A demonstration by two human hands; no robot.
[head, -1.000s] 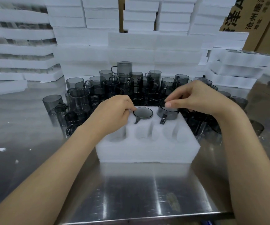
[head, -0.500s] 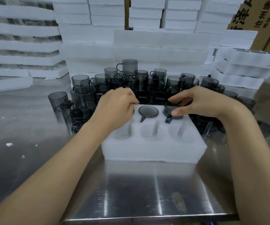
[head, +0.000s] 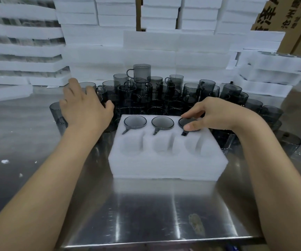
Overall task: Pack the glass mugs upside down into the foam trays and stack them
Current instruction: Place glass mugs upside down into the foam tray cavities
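A white foam tray [head: 167, 165] lies on the steel table in front of me. Its back row holds three smoky glass mugs upside down: left mug [head: 135, 122], middle mug [head: 162, 123], right mug [head: 186, 123]. The three front pockets hold nothing. My right hand [head: 216, 115] rests on the right mug, thumb and fingertips curled round its base. My left hand [head: 81, 107] is open, fingers spread, hovering over the loose mugs at the pile's left edge. A crowd of loose grey mugs [head: 164, 91] stands behind the tray.
Stacks of white foam trays [head: 146, 51] wall off the back and left. More foam trays [head: 272, 73] and cardboard boxes [head: 291, 19] stand at the right. Foam crumbs [head: 4, 161] lie on the table's left part; its front edge [head: 164, 242] is near me.
My left hand left the tray, uncovering a seated left mug, and reached back-left to the loose mugs. The right mug sank deeper into its pocket under my right hand.
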